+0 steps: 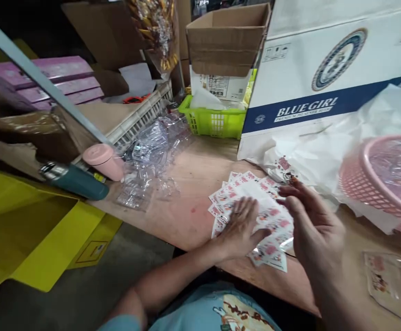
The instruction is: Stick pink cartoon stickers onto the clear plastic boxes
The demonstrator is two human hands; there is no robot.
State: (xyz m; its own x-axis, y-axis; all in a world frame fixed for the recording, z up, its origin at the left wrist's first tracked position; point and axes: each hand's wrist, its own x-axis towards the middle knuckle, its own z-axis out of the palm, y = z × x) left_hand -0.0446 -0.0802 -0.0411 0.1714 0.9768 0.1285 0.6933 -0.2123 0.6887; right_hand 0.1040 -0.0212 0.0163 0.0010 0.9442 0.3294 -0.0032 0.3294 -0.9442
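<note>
A fanned pile of white sticker sheets (267, 216) with small pink and dark prints lies on the wooden table. My left hand (242, 227) rests flat on these sheets, fingers stretched and holding nothing. Just right of the pile, my right hand (316, 225) is raised with thumb and fingers drawn together. At its fingertips shows a small sticker (284, 164) with a pink and brown print, its clear edges hard to make out against white wrapping behind. At the lower right lies a clear plastic lid (393, 285) bearing a similar print.
Behind the right hand stand a pink basket (350, 170) of clear plastic and a large white carton (300, 78). Clear plastic pieces (152, 147) lie at left, beside a pink cup (104, 161) and a green bottle (74, 179). A green basket (214, 123) is at the back.
</note>
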